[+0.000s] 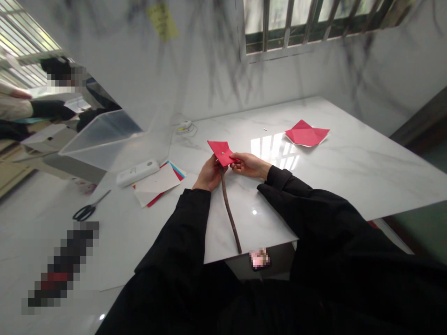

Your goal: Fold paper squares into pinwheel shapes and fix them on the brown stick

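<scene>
A folded red paper piece point(219, 149) with a small metallic dot near its middle is held above the white marble-patterned table. A thin brown stick point(228, 209) runs from beneath it toward the table's near edge. My left hand point(206, 177) is closed at the stick's upper end, behind and below the paper; its fingertips are partly hidden. With thumb and fingers, my right hand point(250, 165) pinches the paper's right corner. Another folded red paper point(306, 135) lies farther back to the right, apart from both hands.
Left of my hands lie a stack of coloured paper sheets point(159, 186), a long white device point(137, 172) and black-handled scissors point(84, 212). A clear plastic bin point(101, 137) stands behind them. Near the wall is a thin cable point(186, 128). At the far left sits another person point(59, 74).
</scene>
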Demonstrator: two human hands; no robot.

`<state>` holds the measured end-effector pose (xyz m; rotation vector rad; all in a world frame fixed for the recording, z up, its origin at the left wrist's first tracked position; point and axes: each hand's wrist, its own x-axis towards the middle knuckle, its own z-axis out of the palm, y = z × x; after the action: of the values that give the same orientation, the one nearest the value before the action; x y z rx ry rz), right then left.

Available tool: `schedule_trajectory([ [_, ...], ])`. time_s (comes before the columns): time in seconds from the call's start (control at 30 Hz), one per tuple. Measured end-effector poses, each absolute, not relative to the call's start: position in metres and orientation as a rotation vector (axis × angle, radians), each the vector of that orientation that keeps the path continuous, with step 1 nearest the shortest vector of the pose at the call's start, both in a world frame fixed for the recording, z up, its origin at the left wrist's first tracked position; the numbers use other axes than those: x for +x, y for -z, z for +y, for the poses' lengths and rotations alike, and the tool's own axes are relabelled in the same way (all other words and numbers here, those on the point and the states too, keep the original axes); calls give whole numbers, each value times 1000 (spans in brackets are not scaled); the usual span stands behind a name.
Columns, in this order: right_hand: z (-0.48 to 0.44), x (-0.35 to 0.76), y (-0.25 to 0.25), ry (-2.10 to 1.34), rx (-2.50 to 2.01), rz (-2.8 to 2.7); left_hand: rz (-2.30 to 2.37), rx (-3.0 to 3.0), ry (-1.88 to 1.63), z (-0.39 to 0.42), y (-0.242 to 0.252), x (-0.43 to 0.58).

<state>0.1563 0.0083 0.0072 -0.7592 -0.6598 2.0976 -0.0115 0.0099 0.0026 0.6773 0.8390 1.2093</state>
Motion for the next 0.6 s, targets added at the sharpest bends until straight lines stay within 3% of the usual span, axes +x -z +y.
schedule_trajectory([
  [0.6,5,155,-8,-2052,-782,-710,878,703,-1234,6,-3,-10],
])
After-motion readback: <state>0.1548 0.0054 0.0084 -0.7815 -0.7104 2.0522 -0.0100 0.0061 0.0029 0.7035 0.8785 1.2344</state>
